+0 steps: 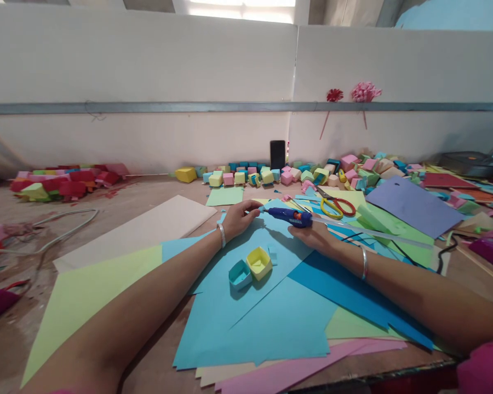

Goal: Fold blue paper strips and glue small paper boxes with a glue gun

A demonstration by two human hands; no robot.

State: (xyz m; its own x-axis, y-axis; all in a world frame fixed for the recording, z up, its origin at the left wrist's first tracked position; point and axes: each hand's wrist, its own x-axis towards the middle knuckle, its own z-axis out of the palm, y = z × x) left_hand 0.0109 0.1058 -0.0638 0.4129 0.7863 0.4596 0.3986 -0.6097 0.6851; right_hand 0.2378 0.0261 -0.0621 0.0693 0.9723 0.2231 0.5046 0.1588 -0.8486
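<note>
My right hand grips a blue hot glue gun with a long clear glue stick sticking out of its back. The gun's nozzle points left, at the fingertips of my left hand. Those fingertips pinch a small light-blue paper piece, mostly hidden. Below, on the light-blue sheets, sit an open blue paper box and an open yellow paper box, side by side. A small blue paper strip lies just right of the yellow box.
Scissors lie on paper scraps beyond my right hand. Along the wall stand several small paper boxes and a phone. Red and pink boxes are heaped at left. A purple sheet and a black cable are at right.
</note>
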